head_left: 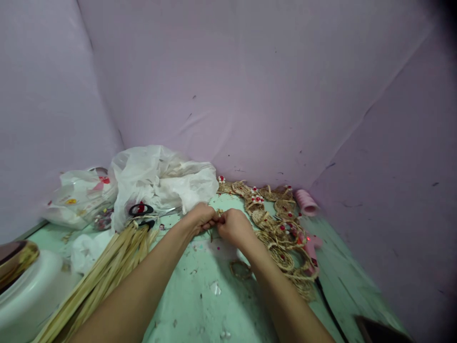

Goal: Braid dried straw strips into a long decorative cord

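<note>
Over the middle of the table, my left hand [203, 219] and my right hand [234, 227] meet with their fingers closed in a pinch. Between the fingertips shows a small piece of straw-coloured fibre [220, 211], mostly hidden by the fingers. A thin dark end hangs below it. Right of my right hand lies a pile of braided straw coils [280, 255], some decorated with red and white beads [256, 197]. A small straw ring [241, 269] rests on the table beside my right forearm.
Left are dried straw strips [103, 267], black-handled scissors [141, 209], white plastic bags [160, 176] and a white round container [35, 290]. Right are a pink glue gun [312, 247] with a black cord [330, 309] and a pink thread spool [306, 202]. Lilac walls enclose the green table [200, 305].
</note>
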{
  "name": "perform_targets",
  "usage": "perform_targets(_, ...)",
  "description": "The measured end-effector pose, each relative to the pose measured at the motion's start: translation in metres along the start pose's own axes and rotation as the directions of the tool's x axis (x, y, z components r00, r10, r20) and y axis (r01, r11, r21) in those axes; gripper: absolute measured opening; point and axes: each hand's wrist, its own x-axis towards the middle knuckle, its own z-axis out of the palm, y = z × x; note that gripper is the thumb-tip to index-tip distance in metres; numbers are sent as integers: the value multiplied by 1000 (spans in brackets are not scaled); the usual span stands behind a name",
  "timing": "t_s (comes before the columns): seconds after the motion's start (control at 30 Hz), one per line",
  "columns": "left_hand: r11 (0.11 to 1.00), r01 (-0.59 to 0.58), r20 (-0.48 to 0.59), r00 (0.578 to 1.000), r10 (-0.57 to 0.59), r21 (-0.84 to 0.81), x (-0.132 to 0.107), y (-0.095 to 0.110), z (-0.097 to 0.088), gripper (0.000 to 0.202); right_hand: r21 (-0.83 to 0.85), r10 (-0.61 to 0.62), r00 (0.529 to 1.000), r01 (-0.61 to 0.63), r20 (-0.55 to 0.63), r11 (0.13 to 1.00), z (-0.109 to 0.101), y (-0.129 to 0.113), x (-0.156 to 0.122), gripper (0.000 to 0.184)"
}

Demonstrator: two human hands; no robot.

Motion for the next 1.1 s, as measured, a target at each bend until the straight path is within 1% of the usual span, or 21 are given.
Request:
perform_targets(0.07,999,-30,11,999,30,10,-1,0,-1,17,125,-16,993,2,115,992,-4,5,1,13)
perform_targets(0.1,999,-32,22,999,31,13,-1,0,-2,18,209,-6,987,-28,162,978,-6,8,2,11)
perform_targets(0.13,1000,-18,40,999,17,14,0,0,-4,19,298,29,981,-86,193,951,-9,11,4,11)
perform_targets(0.17,1000,6,65,998,-7,13,0,1,-5,20,390,88,974,-165,208,906,-11,13,5,11)
perform_targets(0.2,999,33,95,995,-34,14,1,1,-7,21,482,156,964,-245,217,841,-13,14,6,11)
perform_targets(0.27,997,73,146,986,-76,27,4,1,-10,22,639,247,934,-357,258,681,-13,12,8,11)
perform_targets(0.3,996,83,162,983,-88,37,5,1,-11,23,690,257,921,-389,292,611,-12,10,8,12)
perform_targets(0.33,996,82,171,981,-88,43,6,1,-12,25,724,249,914,-405,320,558,-11,7,9,12)
perform_targets(0.4,997,62,173,982,-69,47,6,1,-12,25,759,225,911,-413,346,503,-6,1,10,12)
perform_targets(0.5,999,22,174,984,-29,41,5,0,-11,23,761,220,896,-444,386,473,4,-1,14,10)
perform_targets(0.57,998,-7,160,987,-3,61,2,0,-10,21,752,231,891,-453,390,478,11,2,18,10)
perform_targets(0.67,983,-56,115,993,36,176,-1,1,-11,19,763,234,905,-426,356,486,18,9,23,15)
perform_targets(0.77,928,-88,57,996,72,361,-4,2,-14,16,773,223,911,-411,346,483,21,14,23,18)
perform_targets(0.83,885,-105,29,994,103,454,-8,3,-18,16,784,208,919,-394,334,481,22,15,22,18)
perform_targets(0.9,838,-118,12,991,132,533,-18,6,-26,15,796,198,928,-372,316,477,23,16,20,19)
perform_targets(0.97,770,-132,-32,980,194,624,-37,12,-39,11,800,200,931,-366,307,476,24,16,19,18)
perform_targets(1.0,724,-132,-80,965,250,677,-49,16,-47,10,795,204,928,-372,311,480,25,17,19,17)
perform_targets(1.03,680,-142,-144,927,346,720,-63,20,-55,9,790,209,926,-377,314,484,25,17,19,17)
perform_targets(1.07,646,-155,-214,864,456,748,-77,25,-64,11,786,209,924,-381,319,487,25,18,19,17)
perform_targets(1.1,631,-145,-276,809,519,762,-91,29,-72,14,782,206,922,-386,326,489,25,18,20,17)
